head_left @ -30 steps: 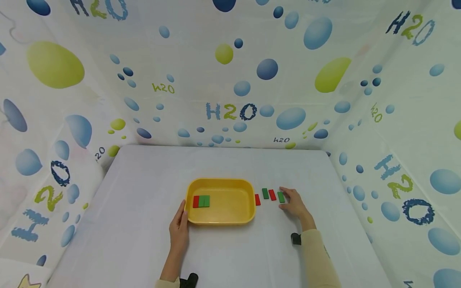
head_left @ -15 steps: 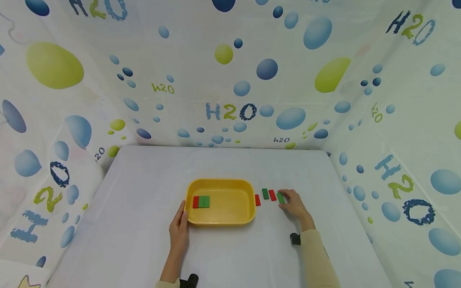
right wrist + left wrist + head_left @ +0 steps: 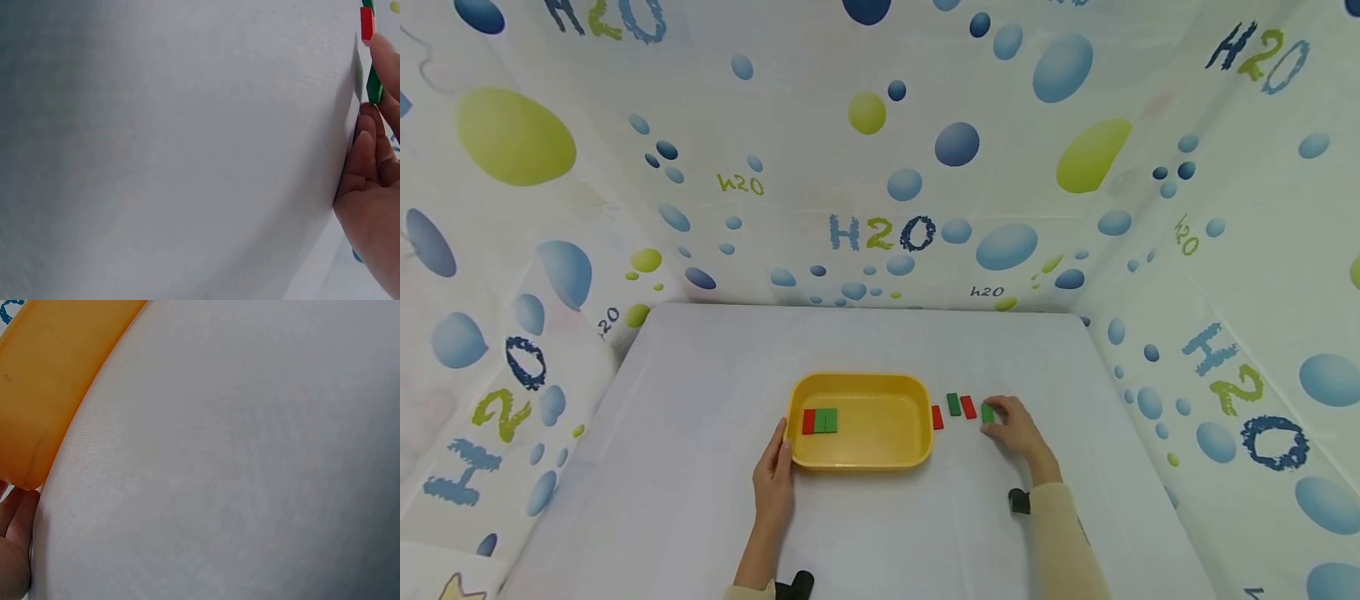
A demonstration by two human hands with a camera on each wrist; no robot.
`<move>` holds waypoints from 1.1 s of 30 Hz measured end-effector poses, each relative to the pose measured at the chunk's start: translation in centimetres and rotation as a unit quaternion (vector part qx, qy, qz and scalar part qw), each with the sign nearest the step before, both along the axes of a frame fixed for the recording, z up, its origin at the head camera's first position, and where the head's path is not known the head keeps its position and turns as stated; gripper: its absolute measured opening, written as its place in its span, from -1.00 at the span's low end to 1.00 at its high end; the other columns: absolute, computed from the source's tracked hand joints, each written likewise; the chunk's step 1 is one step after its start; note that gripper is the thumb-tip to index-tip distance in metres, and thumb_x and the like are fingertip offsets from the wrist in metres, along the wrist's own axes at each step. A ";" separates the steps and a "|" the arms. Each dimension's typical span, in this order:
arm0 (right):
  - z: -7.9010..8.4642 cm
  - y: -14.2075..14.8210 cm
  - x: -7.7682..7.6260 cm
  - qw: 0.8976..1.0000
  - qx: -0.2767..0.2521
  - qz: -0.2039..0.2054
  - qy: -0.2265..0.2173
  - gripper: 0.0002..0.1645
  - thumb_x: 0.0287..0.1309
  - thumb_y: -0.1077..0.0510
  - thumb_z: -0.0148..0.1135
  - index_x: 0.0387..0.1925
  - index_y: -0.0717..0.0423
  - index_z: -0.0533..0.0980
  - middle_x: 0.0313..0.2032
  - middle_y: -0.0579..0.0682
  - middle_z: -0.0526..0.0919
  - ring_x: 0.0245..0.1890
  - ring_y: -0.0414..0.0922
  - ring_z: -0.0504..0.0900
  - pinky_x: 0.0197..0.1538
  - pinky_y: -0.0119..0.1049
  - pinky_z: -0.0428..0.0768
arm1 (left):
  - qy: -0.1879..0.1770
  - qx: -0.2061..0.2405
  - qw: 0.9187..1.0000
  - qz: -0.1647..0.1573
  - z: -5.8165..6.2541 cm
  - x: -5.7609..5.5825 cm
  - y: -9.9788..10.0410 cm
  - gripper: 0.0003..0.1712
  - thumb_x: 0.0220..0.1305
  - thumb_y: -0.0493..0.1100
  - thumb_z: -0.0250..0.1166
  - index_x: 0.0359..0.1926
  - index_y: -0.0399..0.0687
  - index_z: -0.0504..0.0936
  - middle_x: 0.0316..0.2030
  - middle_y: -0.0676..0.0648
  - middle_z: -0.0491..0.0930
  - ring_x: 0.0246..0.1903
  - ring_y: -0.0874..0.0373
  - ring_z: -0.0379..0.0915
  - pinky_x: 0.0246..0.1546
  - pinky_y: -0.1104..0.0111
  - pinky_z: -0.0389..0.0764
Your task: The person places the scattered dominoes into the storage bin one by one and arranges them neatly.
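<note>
A yellow tray [image 3: 872, 462] lies on the white table. Inside it at the left, a red block [image 3: 808, 422] and two green blocks [image 3: 825, 420] lie side by side. My left hand [image 3: 772, 487] rests against the tray's left side with fairly straight fingers; in the left wrist view, its fingertips touch the tray's outer wall [image 3: 56, 381]. To the right of the tray, my right hand [image 3: 1017, 429] pinches a green block [image 3: 987, 413] between thumb and fingers. The right wrist view shows this green block [image 3: 374, 86] tilted, partly covered by the fingers.
Between tray and right hand, a red block [image 3: 937, 417] lies near the tray's right rim, then a green block [image 3: 953, 404] and another red block [image 3: 968, 407]. A patterned curtain [image 3: 880, 167] stands behind the table and along both sides.
My right thumb and fingers have closed on the rightmost green block, which has tilted and shifted slightly. My left hand, the tray and the other blocks have stayed put.
</note>
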State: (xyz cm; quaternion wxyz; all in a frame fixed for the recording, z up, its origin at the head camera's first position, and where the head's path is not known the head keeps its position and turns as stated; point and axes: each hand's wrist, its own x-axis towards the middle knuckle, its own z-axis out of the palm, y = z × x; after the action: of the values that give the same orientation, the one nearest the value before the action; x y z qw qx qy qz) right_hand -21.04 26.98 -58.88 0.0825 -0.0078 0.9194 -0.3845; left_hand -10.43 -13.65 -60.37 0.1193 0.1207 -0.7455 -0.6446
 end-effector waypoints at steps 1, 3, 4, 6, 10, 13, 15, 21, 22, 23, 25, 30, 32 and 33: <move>0.1 0.0 0.1 1.000 -0.003 -0.002 -0.001 -0.42 0.12 0.27 0.36 0.19 0.29 0.42 0.14 0.28 0.45 0.19 0.20 0.43 0.31 0.14 0.41 | 0.000 0.000 1.000 -0.001 0.1 0.0 0.0 -0.48 0.54 -0.03 -0.05 0.45 0.11 0.27 0.45 0.02 0.24 0.46 0.10 0.08 0.19 0.87 0.10; 0.2 0.2 0.2 1.000 -0.010 -0.009 -0.007 -0.41 0.13 0.26 0.35 0.20 0.28 0.41 0.15 0.28 0.45 0.20 0.21 0.43 0.30 0.15 0.41 | 0.000 0.000 1.000 -0.003 0.7 0.2 0.1 -0.48 0.55 -0.07 -0.06 0.46 0.04 0.26 0.45 -0.03 0.24 0.46 0.10 0.08 0.19 0.87 0.11; 0.2 0.2 0.2 1.000 -0.013 -0.011 -0.009 -0.41 0.14 0.26 0.34 0.21 0.27 0.41 0.16 0.29 0.45 0.19 0.21 0.43 0.29 0.15 0.42 | 0.000 -0.002 1.000 -0.005 1.2 0.3 0.1 -0.48 0.55 -0.10 -0.05 0.46 0.00 0.26 0.45 -0.06 0.24 0.46 0.10 0.08 0.18 0.87 0.11; 0.3 0.3 0.3 1.000 -0.014 -0.018 -0.011 -0.40 0.15 0.24 0.33 0.22 0.25 0.40 0.15 0.28 0.46 0.18 0.20 0.45 0.28 0.15 0.44 | -0.002 -0.002 1.000 -0.006 2.2 0.6 0.3 -0.48 0.55 -0.14 -0.05 0.45 -0.08 0.26 0.45 -0.10 0.24 0.46 0.11 0.09 0.17 0.87 0.12; 0.2 0.6 0.4 0.999 -0.014 -0.034 -0.003 -0.39 0.15 0.24 0.33 0.23 0.23 0.39 0.11 0.29 0.50 0.10 0.18 0.50 0.20 0.12 0.50 | -0.011 -0.003 1.000 -0.007 3.9 1.0 0.6 -0.48 0.54 -0.17 -0.04 0.44 -0.15 0.27 0.44 -0.11 0.25 0.45 0.19 0.11 0.17 0.87 0.14; 0.2 0.7 0.5 0.998 -0.013 -0.050 0.018 -0.39 0.12 0.27 0.34 0.22 0.26 0.40 0.05 0.31 0.53 0.01 0.16 0.54 0.11 0.07 0.55 | -0.014 0.001 1.000 -0.008 4.0 1.0 0.6 -0.49 0.54 -0.17 -0.04 0.44 -0.13 0.27 0.44 -0.08 0.25 0.45 0.15 0.10 0.17 0.86 0.14; 0.3 0.7 0.7 0.997 -0.015 -0.066 0.029 -0.39 0.10 0.28 0.34 0.21 0.27 0.41 0.02 0.32 0.53 -0.02 0.15 0.55 0.05 0.02 0.56 | -0.014 0.002 1.000 -0.009 4.0 1.0 0.5 -0.48 0.54 -0.17 -0.04 0.44 -0.12 0.27 0.44 -0.07 0.25 0.45 0.11 0.10 0.17 0.87 0.13; 1.0 0.1 1.0 0.990 -0.032 -0.127 0.047 -0.39 0.11 0.26 0.35 0.22 0.25 0.43 0.00 0.29 0.54 -0.03 0.14 0.56 -0.02 -0.08 0.60 | -0.016 0.001 1.000 -0.011 4.1 1.0 0.5 -0.48 0.53 -0.20 -0.04 0.44 -0.14 0.26 0.44 -0.09 0.24 0.45 -0.05 0.07 0.16 0.88 0.12; 1.2 -0.1 1.1 0.989 -0.035 -0.135 0.052 -0.39 0.13 0.26 0.35 0.23 0.25 0.42 0.00 0.29 0.54 -0.03 0.14 0.56 -0.03 -0.09 0.61 | -0.016 0.002 1.000 -0.010 4.0 0.9 0.5 -0.48 0.53 -0.20 -0.04 0.44 -0.14 0.26 0.44 -0.09 0.24 0.45 -0.05 0.07 0.15 0.88 0.12; 1.3 -0.2 1.0 0.987 -0.037 -0.144 0.058 -0.39 0.14 0.25 0.35 0.23 0.25 0.42 0.00 0.29 0.54 -0.04 0.13 0.57 -0.05 -0.11 0.62 | -0.016 0.000 1.000 -0.009 4.0 1.0 0.5 -0.48 0.53 -0.20 -0.04 0.44 -0.14 0.26 0.44 -0.09 0.24 0.45 -0.05 0.08 0.15 0.88 0.12; 1.7 -0.5 1.0 0.984 -0.040 -0.158 0.069 -0.39 0.15 0.22 0.36 0.24 0.23 0.42 -0.01 0.26 0.55 -0.05 0.11 0.57 -0.09 -0.19 0.62 | -0.016 -0.001 1.000 -0.008 4.0 1.0 0.5 -0.49 0.53 -0.20 -0.04 0.44 -0.14 0.27 0.44 -0.09 0.25 0.45 -0.04 0.08 0.15 0.88 0.13; 3.1 -1.5 1.1 0.976 -0.054 -0.185 0.102 -0.37 0.13 0.18 0.39 0.24 0.20 0.44 -0.06 0.23 0.56 -0.11 0.06 0.57 -0.25 -0.46 0.51 | -0.012 0.000 1.000 -0.009 3.9 0.9 0.5 -0.48 0.53 -0.20 -0.04 0.44 -0.14 0.27 0.44 -0.12 0.25 0.45 -0.04 0.08 0.15 0.88 0.13; 3.8 -2.2 1.1 0.973 -0.063 -0.193 0.114 -0.37 0.12 0.17 0.41 0.23 0.19 0.46 -0.08 0.21 0.56 -0.12 0.05 0.57 -0.29 -0.54 0.48 | -0.010 0.002 1.000 -0.010 3.9 0.9 0.5 -0.48 0.53 -0.20 -0.04 0.44 -0.14 0.26 0.44 -0.12 0.24 0.45 -0.04 0.07 0.15 0.89 0.12; 4.1 -2.6 1.1 0.971 -0.068 -0.195 0.121 -0.37 0.10 0.17 0.42 0.22 0.18 0.47 -0.09 0.21 0.57 -0.13 0.05 0.58 -0.30 -0.57 0.47 | -0.011 0.002 1.000 -0.011 3.9 0.9 0.5 -0.48 0.53 -0.20 -0.04 0.44 -0.14 0.26 0.44 -0.11 0.24 0.45 -0.04 0.07 0.15 0.89 0.12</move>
State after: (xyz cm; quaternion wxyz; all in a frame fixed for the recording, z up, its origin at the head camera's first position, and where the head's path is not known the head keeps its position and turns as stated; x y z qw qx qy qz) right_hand -19.94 24.43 -54.75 -0.1065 0.1193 0.8782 -0.4509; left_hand -9.49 -13.17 -56.45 0.1036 0.1200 -0.7466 -0.6461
